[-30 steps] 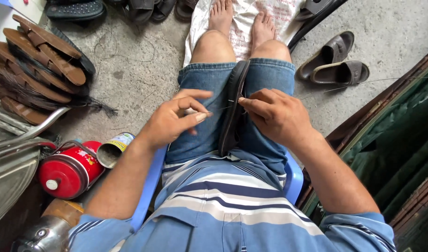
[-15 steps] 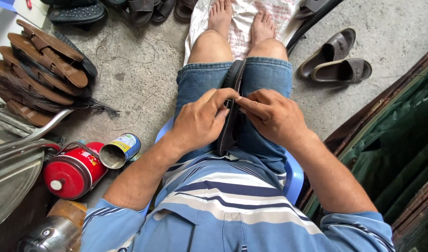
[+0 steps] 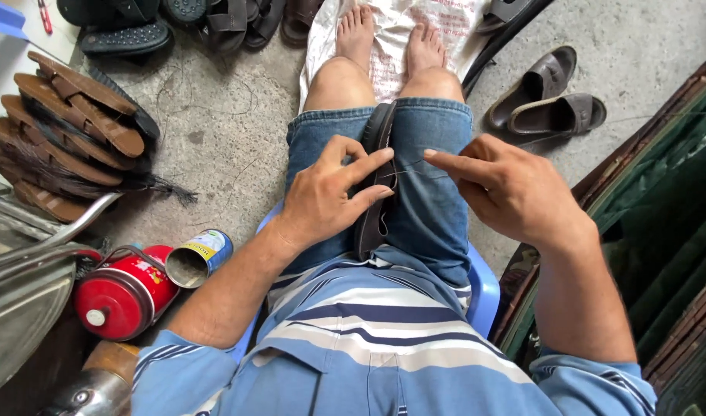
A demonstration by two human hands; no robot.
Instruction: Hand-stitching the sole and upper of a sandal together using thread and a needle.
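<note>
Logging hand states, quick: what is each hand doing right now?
Left hand: fingers spread, resting on the dark sandal held between the knees.
Right hand: closed, pinching a thin thread.

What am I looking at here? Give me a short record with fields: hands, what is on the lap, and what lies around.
left hand: rests on the dark sandal held between the knees
right hand: pulled aside, pinching a thin thread that runs to the sandal
seat: blue plastic stool
floor left: stack of brown soles, open tin can, red canister
floor right: pair of grey sandals
</note>
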